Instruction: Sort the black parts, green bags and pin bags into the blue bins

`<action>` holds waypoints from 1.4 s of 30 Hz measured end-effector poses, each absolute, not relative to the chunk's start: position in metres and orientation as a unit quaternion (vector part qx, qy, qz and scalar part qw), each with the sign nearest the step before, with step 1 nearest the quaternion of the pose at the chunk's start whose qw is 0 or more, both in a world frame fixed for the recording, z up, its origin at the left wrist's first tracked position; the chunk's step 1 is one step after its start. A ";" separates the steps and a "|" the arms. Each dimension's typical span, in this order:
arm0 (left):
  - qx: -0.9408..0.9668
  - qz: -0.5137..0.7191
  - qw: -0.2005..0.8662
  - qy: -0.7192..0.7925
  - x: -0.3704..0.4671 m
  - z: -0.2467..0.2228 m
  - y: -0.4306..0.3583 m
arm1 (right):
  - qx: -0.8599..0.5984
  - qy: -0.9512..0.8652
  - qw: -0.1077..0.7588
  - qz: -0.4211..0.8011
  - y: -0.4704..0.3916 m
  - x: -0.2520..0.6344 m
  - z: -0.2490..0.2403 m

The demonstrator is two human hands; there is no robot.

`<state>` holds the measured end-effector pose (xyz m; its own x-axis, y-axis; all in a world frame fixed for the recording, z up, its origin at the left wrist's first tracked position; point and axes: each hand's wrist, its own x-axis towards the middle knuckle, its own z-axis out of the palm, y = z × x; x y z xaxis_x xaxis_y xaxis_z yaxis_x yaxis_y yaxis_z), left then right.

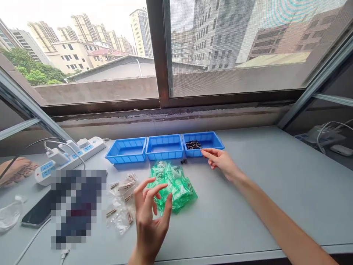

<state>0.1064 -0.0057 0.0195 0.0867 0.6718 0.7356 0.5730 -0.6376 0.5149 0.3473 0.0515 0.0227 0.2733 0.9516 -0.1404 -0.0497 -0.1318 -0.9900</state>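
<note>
My left hand [151, 217] is raised in front of a pile of green plastic bags [176, 187], its fingers apart and nothing between them. At the front edge of the right blue bin [211, 141], my right hand [219, 162] has thumb and forefinger pressed together; whatever they may pinch is too small to make out. That bin holds a heap of small black parts [193, 144]. A few more black pieces [183, 161] lie on the table just in front of it. Clear bags with thin metal pins [124, 195] lie left of the green bags.
Two more blue bins, the left one [128, 156] and the middle one [164, 152], stand in the row. A power strip [93, 145] with chargers and cables, a phone [38, 213] and a blurred dark object [79, 206] occupy the left. Behind is a window.
</note>
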 end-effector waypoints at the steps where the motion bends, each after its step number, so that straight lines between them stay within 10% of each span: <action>1: 0.733 0.529 0.050 0.425 0.107 0.020 -0.006 | -0.579 -0.392 0.542 0.466 0.050 0.350 0.026; 17: 0.776 0.479 0.055 0.407 0.106 0.018 -0.005 | -0.578 -0.768 0.258 0.093 0.040 0.314 0.003; 26: 0.766 0.493 0.052 0.409 0.110 0.017 -0.007 | -0.607 -0.750 0.257 0.044 0.042 0.323 0.003; 33: 0.777 0.476 0.060 0.408 0.108 0.019 -0.007 | -0.642 -0.683 0.323 0.125 0.041 0.316 0.009; 42: 0.792 0.474 0.031 0.383 0.103 0.013 -0.003 | -0.440 -0.537 0.397 0.600 0.019 0.293 0.033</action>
<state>0.1034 -0.0035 0.0131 0.2570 0.6359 0.7277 0.5767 -0.7051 0.4125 0.2934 0.0191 0.0334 -0.2964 0.9496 -0.1019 -0.0039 -0.1078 -0.9942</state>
